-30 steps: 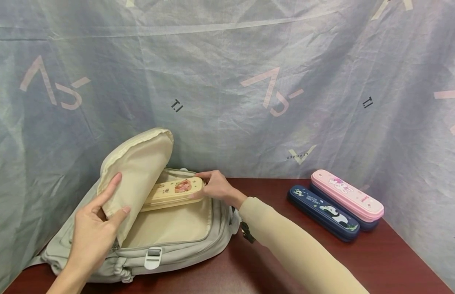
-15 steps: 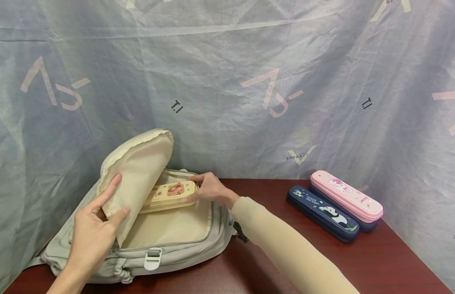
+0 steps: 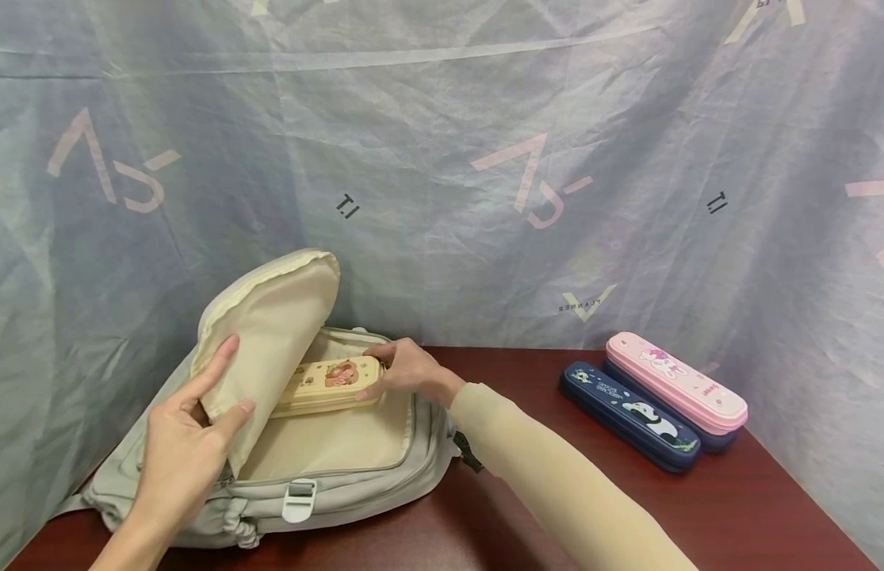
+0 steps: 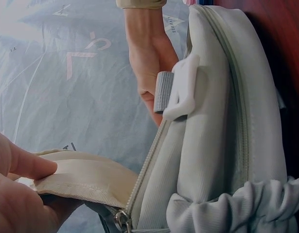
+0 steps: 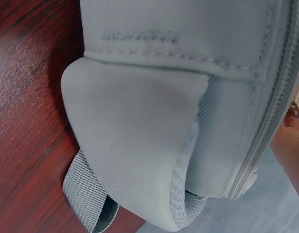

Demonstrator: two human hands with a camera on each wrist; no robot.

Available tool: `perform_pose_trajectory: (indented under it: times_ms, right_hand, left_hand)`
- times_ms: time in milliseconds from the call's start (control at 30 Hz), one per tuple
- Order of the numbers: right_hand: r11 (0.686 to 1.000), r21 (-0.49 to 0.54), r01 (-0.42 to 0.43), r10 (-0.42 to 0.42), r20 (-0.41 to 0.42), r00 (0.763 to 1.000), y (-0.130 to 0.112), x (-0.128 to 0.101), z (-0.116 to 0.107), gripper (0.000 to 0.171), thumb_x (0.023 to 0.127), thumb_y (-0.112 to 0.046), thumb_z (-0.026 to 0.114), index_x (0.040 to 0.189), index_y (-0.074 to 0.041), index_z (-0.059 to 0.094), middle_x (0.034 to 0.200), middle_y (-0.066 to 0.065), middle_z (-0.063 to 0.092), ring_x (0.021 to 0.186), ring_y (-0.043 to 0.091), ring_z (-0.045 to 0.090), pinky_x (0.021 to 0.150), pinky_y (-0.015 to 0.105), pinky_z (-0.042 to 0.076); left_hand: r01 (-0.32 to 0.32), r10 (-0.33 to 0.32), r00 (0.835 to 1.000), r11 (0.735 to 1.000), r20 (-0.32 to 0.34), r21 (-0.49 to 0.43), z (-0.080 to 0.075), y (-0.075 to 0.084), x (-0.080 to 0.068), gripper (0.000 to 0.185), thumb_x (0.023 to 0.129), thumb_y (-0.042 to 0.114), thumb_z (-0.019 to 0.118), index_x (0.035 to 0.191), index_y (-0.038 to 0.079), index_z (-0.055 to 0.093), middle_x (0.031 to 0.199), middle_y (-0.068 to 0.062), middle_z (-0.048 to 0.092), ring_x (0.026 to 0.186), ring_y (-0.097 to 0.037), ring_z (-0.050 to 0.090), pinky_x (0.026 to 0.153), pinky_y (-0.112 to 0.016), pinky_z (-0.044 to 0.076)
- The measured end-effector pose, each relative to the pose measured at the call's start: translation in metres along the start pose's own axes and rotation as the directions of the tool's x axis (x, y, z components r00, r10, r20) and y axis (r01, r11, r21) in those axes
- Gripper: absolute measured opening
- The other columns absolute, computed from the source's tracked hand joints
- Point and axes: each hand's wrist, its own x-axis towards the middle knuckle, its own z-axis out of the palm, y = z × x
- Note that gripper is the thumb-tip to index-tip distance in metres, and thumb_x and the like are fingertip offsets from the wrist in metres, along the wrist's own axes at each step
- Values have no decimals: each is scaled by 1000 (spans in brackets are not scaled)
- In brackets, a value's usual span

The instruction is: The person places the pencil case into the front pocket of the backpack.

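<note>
Left hand [image 3: 177, 456] pinching, right hand [image 3: 409, 370] gripping

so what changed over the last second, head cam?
The right hand slid the yellow pencil case leftward, deeper into the open backpack, under the raised flap; it still grips the case's end. The left hand keeps pinching the flap up. The navy pencil case and pink pencil case stayed put on the table.

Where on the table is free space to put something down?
Bare table lies between the backpack and the navy pencil case, and along the near edge right of the sleeve. The far right corner is crowded by the pink pencil case.
</note>
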Motion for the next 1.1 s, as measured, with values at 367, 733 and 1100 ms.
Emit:
perform_pose_trajectory:
  times_ms: [367,733,1100]
  right_hand:
    - [993,118,4,-12,68,998,5,-1,-2,73,73,-3,96,140,-5,68,128,2,73,118,14,61,100,30,52]
    - [984,177,-32,28,21,999,10,0,3,74,74,-3,96,142,-6,67,141,5,66,136,23,55,111,37,47]
    - [995,95,-44,44,-1,999,5,1,7,77,71,-15,100,141,-13,70,137,-5,69,135,17,55,113,35,44]
  left_hand:
    - [-3,3,1000,997,5,-74,1,0,0,78,89,-22,65,156,16,52,167,-2,37,152,-12,31,111,-12,34]
    - [10,-9,1000,996,8,-84,0,0,0,78,90,-22,65,157,16,52,168,-4,35,150,-11,34,108,-11,37]
    - [0,1,1000,996,10,-90,0,-1,-1,78,90,-22,65,157,15,52,168,-4,35,149,-10,35,108,-12,38]
